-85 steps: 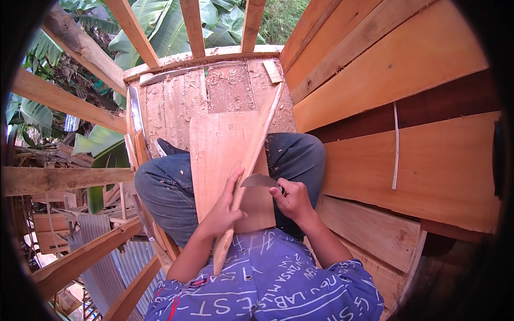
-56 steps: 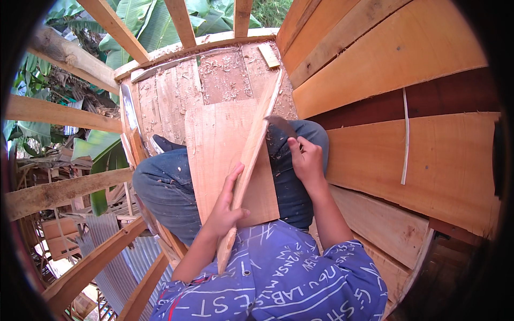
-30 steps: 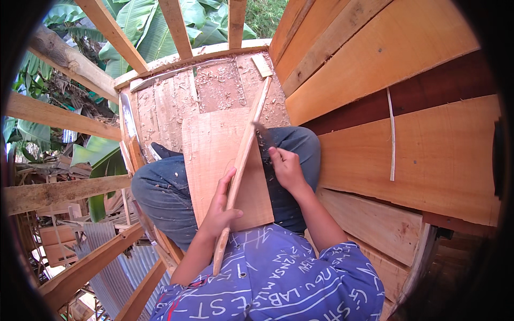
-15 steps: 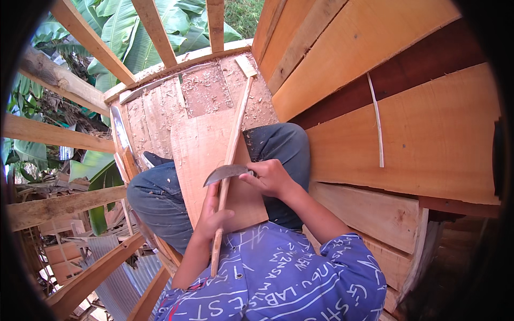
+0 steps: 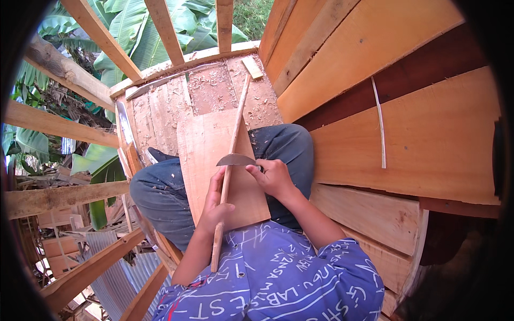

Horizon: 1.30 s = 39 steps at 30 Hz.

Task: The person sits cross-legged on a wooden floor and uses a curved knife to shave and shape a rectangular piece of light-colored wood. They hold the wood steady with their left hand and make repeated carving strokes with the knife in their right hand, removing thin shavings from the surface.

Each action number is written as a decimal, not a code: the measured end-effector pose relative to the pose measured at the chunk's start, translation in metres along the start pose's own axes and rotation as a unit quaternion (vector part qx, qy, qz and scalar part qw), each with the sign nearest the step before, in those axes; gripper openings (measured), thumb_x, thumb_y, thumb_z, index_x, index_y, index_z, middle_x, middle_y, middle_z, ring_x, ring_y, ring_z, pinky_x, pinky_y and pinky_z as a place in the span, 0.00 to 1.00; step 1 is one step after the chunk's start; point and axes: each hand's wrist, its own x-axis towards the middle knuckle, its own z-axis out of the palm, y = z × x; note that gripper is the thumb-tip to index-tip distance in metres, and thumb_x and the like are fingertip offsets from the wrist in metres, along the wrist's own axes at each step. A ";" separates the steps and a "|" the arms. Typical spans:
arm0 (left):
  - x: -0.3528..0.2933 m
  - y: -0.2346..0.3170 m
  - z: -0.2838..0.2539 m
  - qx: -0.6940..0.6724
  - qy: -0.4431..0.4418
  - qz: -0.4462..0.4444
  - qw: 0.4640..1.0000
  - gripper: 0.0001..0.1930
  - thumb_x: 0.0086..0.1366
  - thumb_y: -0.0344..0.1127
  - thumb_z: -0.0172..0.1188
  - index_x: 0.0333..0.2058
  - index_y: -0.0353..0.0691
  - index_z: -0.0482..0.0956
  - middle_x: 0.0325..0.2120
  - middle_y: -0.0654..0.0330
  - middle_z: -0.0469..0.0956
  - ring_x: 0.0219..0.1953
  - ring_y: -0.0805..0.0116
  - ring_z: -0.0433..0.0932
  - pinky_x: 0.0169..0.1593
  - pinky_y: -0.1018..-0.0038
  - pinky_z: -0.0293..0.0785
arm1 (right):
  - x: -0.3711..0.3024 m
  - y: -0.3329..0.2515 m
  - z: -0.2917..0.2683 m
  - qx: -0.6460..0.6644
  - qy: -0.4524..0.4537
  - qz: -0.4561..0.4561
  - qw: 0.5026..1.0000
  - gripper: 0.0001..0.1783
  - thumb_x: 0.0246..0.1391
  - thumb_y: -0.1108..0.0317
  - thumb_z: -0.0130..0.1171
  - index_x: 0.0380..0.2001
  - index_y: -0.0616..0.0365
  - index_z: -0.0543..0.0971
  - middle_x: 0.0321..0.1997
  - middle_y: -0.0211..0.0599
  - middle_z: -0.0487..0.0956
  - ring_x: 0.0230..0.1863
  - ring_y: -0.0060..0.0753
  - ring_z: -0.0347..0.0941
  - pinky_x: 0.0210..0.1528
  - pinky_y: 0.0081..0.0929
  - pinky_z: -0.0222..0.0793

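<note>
A long thin wooden stick (image 5: 239, 119) slants from my shirt front across a flat wooden board (image 5: 205, 140) that rests on my lap. Around the stick's lower part my left hand (image 5: 214, 209) is closed, with the thumb lying over it. My right hand (image 5: 271, 177) grips a curved knife (image 5: 235, 159), its handle mostly hidden in the fingers. The grey blade lies crosswise over the stick, just beyond my left fingertips, its tip pointing left.
Wood shavings cover the plank floor (image 5: 160, 109) beyond the board, where a small pale wood block (image 5: 251, 68) lies. On the right rises a plank wall (image 5: 428, 128) with a thin strip (image 5: 379, 122) against it. Wooden railing bars (image 5: 69, 130) stand on the left, with banana leaves (image 5: 131, 40) outside.
The blade has turned more level and shifted slightly right and up along the stick. The stick's far end has drawn a little away from the wood block. The whole view has shifted slightly.
</note>
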 end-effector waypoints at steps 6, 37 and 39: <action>-0.007 -0.004 0.000 0.024 0.014 -0.009 1.000 0.52 0.37 0.34 0.56 0.67 0.36 0.50 0.66 0.49 0.54 0.71 0.57 0.48 0.71 0.67 0.41 | -0.003 0.009 -0.005 0.004 -0.014 -0.078 0.997 0.23 0.56 0.48 0.61 0.27 0.61 0.82 0.20 0.50 0.77 0.24 0.53 0.77 0.26 0.39 0.71; -0.010 -0.015 -0.006 0.004 -0.009 0.003 1.000 0.53 0.37 0.34 0.59 0.68 0.37 0.50 0.67 0.53 0.53 0.72 0.60 0.45 0.72 0.69 0.37 | -0.005 -0.007 -0.002 -0.001 0.005 -0.048 0.999 0.28 0.56 0.41 0.58 0.21 0.58 0.79 0.15 0.47 0.75 0.21 0.52 0.76 0.23 0.43 0.70; -0.009 -0.010 0.003 -0.011 0.002 0.005 1.000 0.53 0.37 0.34 0.59 0.68 0.37 0.51 0.67 0.53 0.53 0.72 0.60 0.45 0.72 0.69 0.36 | 0.005 0.002 -0.008 -0.019 -0.006 -0.018 1.000 0.29 0.56 0.41 0.58 0.20 0.58 0.78 0.15 0.46 0.75 0.22 0.52 0.76 0.24 0.42 0.70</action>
